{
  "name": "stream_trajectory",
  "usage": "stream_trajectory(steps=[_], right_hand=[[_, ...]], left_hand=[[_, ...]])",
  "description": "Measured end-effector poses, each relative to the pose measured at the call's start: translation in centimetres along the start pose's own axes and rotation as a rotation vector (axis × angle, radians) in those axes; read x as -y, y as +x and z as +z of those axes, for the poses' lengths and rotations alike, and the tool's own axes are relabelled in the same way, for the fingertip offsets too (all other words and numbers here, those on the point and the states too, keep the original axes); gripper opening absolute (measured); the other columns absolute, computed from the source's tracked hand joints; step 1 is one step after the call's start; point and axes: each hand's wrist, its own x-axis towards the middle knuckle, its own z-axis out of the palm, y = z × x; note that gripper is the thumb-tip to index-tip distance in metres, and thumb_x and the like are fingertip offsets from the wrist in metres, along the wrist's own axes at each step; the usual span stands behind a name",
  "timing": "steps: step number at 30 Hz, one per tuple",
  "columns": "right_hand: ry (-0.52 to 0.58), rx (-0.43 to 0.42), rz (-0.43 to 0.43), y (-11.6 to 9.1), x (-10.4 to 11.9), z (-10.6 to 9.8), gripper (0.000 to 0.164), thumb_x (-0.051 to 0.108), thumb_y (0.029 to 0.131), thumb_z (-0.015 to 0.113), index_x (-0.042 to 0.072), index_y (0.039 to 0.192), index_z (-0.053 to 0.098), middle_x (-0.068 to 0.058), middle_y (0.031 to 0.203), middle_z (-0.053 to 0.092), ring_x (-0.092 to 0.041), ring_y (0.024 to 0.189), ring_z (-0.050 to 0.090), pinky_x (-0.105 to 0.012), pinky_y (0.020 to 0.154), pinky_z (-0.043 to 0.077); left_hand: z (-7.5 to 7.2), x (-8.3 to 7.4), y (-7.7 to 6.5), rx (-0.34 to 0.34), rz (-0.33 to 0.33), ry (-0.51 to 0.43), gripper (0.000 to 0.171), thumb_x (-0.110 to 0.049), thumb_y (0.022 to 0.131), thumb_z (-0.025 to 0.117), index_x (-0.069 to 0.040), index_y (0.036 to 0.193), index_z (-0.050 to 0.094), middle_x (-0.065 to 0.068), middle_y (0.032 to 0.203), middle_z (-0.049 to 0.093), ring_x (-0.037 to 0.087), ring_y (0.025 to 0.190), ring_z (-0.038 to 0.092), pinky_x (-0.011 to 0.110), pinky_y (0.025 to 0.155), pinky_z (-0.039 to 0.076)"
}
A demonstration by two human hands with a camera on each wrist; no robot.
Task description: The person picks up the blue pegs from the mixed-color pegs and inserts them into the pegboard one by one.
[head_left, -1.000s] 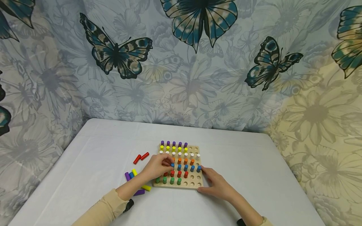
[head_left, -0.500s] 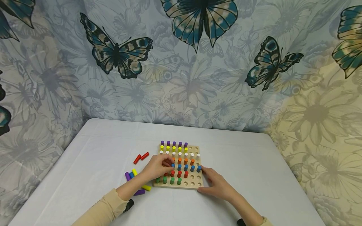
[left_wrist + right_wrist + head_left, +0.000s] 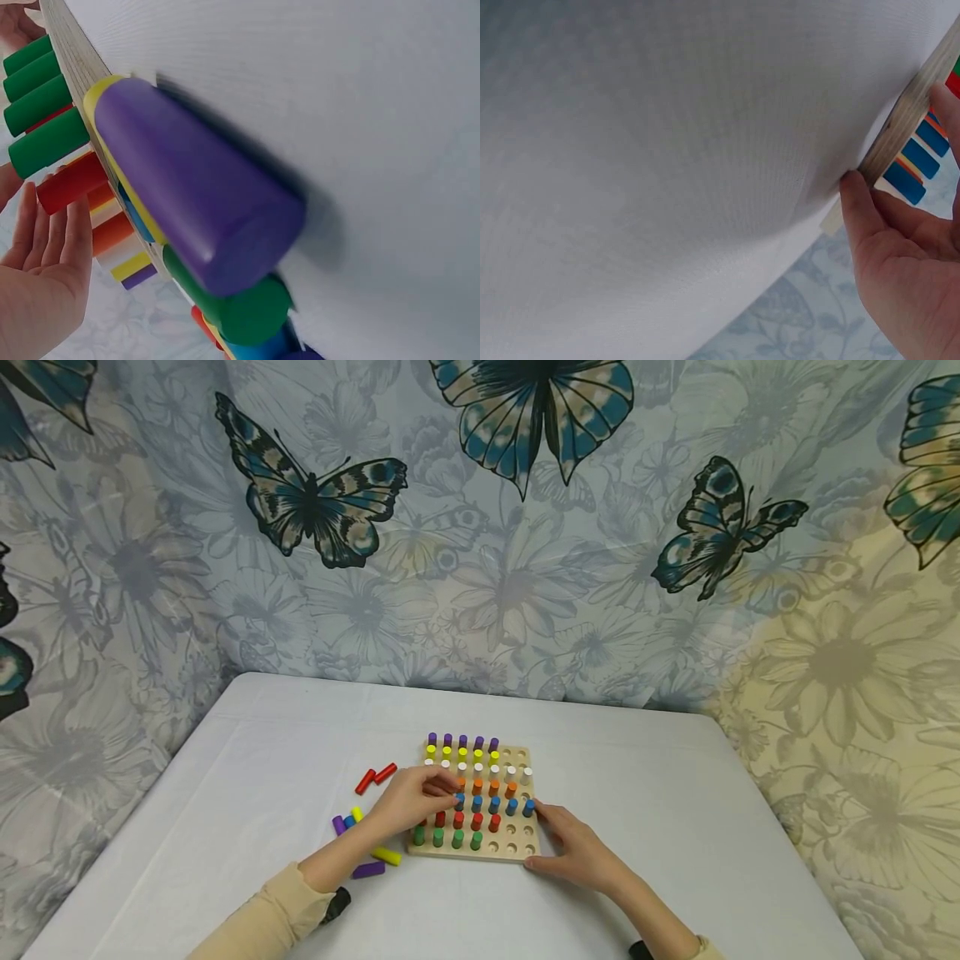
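Observation:
A wooden pegboard [image 3: 521,841] bears rows of coloured pegs in purple, yellow, white, orange, blue, red and green. My left hand [image 3: 412,797] is over its left side, thumb and fingertips right beside an upright blue peg [image 3: 460,802] at the left of the visible blue row. In the left wrist view the fingers of that hand [image 3: 49,247] look fairly straight, behind a red peg [image 3: 73,182]. My right hand [image 3: 573,852] rests along the board's right edge, thumb near the front corner. The right wrist view shows its fingertips touching the board's side [image 3: 900,124].
Left of the board lie two red pegs [image 3: 375,776], purple pegs [image 3: 368,869], yellow pegs [image 3: 387,856] and a blue peg [image 3: 349,821]. A loose green peg [image 3: 259,307] shows in the left wrist view. Behind the white-covered table [image 3: 637,760] hangs a butterfly-patterned cloth [image 3: 517,602].
My left hand has shifted slightly up and back from the blue peg, which now shows more of its side. My right hand stays at the board's edge.

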Motion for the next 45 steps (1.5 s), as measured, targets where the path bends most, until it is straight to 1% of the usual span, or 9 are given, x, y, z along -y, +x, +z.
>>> stream_trajectory(steps=[5,9,12,16,24,29,33,40,45], right_hand=[[-0.008,-0.003,0.005,-0.1,0.0,0.0,0.089,0.040,0.079,0.081,0.005,0.149,0.038,-0.016,0.144,0.045,-0.036,0.128,0.047,-0.050,0.101,0.043],[-0.002,-0.003,0.006,-0.2,0.0,-0.1,0.089,0.040,0.079,0.081,0.005,0.149,0.038,-0.016,0.143,0.046,-0.036,0.128,0.047,-0.051,0.101,0.042],[0.002,0.001,0.002,-0.2,0.0,-0.1,0.089,0.039,0.079,0.081,0.005,0.149,0.038,-0.016,0.143,0.045,-0.037,0.128,0.047,-0.051,0.102,0.042],[-0.001,0.002,-0.004,-0.2,0.0,-0.1,0.089,0.039,0.079,0.081,0.005,0.149,0.038,-0.017,0.143,0.045,-0.037,0.129,0.046,-0.051,0.102,0.042],[0.002,0.001,-0.004,-0.2,0.2,-0.1,0.089,0.038,0.079,0.081,0.005,0.149,0.038,-0.017,0.143,0.045,-0.037,0.128,0.047,-0.051,0.101,0.043],[-0.004,-0.006,0.008,-0.1,0.1,0.0,0.089,0.038,0.079,0.081,0.005,0.149,0.038,-0.016,0.143,0.046,-0.036,0.128,0.047,-0.051,0.101,0.043],[-0.020,-0.008,0.009,0.0,0.1,0.0,0.089,0.038,0.079,0.081,0.004,0.149,0.038,-0.016,0.143,0.046,-0.036,0.127,0.048,-0.051,0.100,0.044],[-0.009,-0.007,0.010,0.1,0.0,0.0,0.089,0.038,0.079,0.081,0.004,0.149,0.037,-0.016,0.144,0.045,-0.035,0.128,0.048,-0.050,0.100,0.044],[-0.001,-0.005,0.010,0.1,0.0,0.0,0.090,0.038,0.079,0.081,0.004,0.149,0.037,-0.016,0.144,0.045,-0.035,0.128,0.048,-0.050,0.100,0.044]], left_hand=[[-0.6,0.1,-0.2,-0.035,-0.066,-0.090,0.016,-0.017,0.087,0.075,-0.012,0.101,0.071,-0.003,0.093,0.069,0.013,0.085,0.065,0.026,0.074,0.055],[-1.1,0.4,-0.3,-0.054,-0.130,-0.207,0.019,-0.019,0.087,0.075,-0.010,0.104,0.071,0.000,0.095,0.070,0.016,0.087,0.066,0.032,0.078,0.056],[-1.4,0.6,-0.4,-0.055,-0.160,-0.292,0.022,-0.018,0.089,0.073,-0.006,0.107,0.070,0.003,0.098,0.071,0.020,0.090,0.067,0.037,0.081,0.056],[-1.9,0.7,-0.6,-0.064,-0.193,-0.341,0.026,-0.018,0.089,0.073,-0.003,0.110,0.069,0.006,0.100,0.071,0.022,0.093,0.067,0.040,0.083,0.056],[-2.8,0.9,-1.1,-0.118,-0.230,-0.268,0.022,-0.017,0.089,0.072,-0.005,0.107,0.070,0.004,0.098,0.071,0.017,0.091,0.067,0.032,0.082,0.055],[-3.4,1.3,-1.5,-0.124,-0.249,-0.254,0.020,-0.017,0.089,0.072,-0.007,0.107,0.070,0.004,0.099,0.071,0.016,0.090,0.066,0.036,0.083,0.055],[-3.6,1.6,-1.8,-0.133,-0.261,-0.199,0.019,-0.019,0.089,0.073,-0.009,0.105,0.070,0.000,0.094,0.070,0.014,0.087,0.065,0.036,0.082,0.054],[-3.8,2.1,-2.0,-0.141,-0.241,-0.054,0.013,-0.016,0.088,0.074,-0.010,0.099,0.071,-0.003,0.090,0.068,0.012,0.084,0.063,0.031,0.079,0.054],[-4.0,2.1,-2.3,-0.126,-0.209,-0.002,0.013,-0.013,0.087,0.074,-0.009,0.099,0.071,-0.003,0.088,0.067,0.012,0.081,0.062,0.029,0.074,0.053]])
